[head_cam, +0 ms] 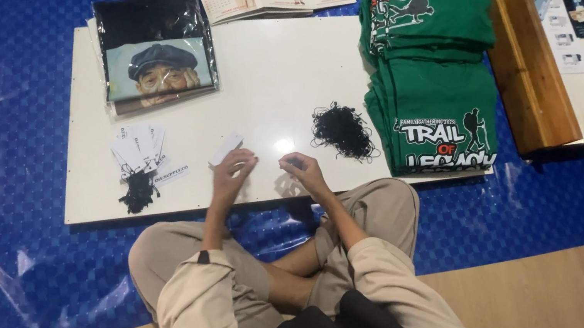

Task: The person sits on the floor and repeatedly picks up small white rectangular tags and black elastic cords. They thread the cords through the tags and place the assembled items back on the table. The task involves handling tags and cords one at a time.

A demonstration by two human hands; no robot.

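Two hands work near the board's front edge.
Left hand (231,172) pinches a white tag (225,149); right hand (302,170) pinches a black string (290,163), which might slip out.

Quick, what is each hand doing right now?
Left hand: closed on a small white paper tag.
Right hand: pinched shut; what it holds cannot be told.

Left hand (231,173) pinching card tag (225,149) over board (253,68). Finished tags (139,151) left of grip. Right hand (302,170) just right; string pile (341,131) beyond; folded shirts (432,64) farther right.
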